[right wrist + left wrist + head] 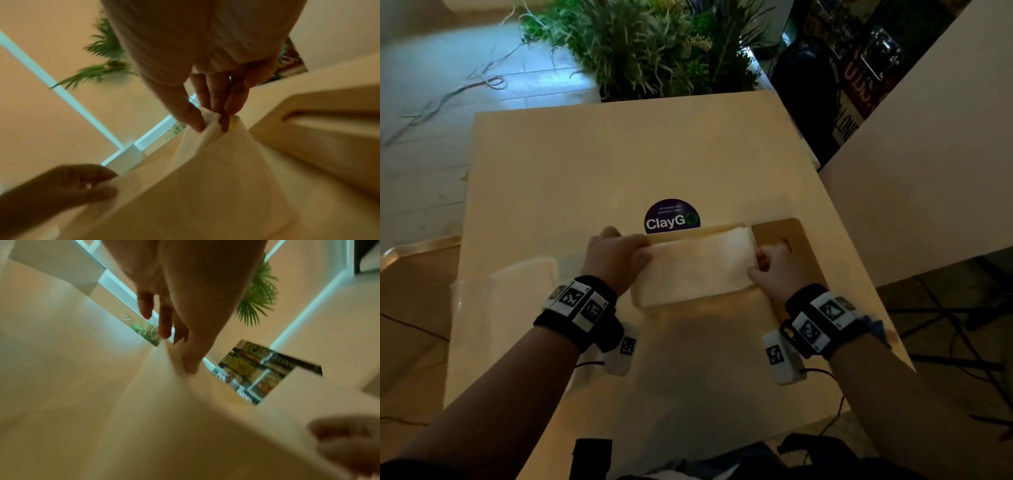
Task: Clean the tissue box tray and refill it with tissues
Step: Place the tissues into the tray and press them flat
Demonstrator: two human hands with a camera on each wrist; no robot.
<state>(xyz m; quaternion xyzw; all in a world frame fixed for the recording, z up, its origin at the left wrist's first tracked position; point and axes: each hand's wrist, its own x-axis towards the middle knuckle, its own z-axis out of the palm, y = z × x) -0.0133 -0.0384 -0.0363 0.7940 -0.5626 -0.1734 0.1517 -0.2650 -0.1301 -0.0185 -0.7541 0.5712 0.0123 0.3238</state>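
A thick stack of white tissues (695, 267) lies across the middle of the cream counter (585, 171), held at both ends. My left hand (626, 250) grips its left end, thumb on top (191, 363) and fingers over the far edge. My right hand (767, 263) pinches the right end between thumb and fingers (211, 125). Just right of the stack lies a tan wooden tissue box piece (787, 236) with a long slot (318, 116). The stack's right end partly covers it. Whether the stack sits in a tray, I cannot tell.
A second wrapped pack of tissues (524, 277) lies on the counter to the left. A round purple ClayGo sticker (671, 216) is just behind the stack. Green plants (654, 44) stand beyond the far edge. A white panel (928, 171) rises at the right, with cables on the floor.
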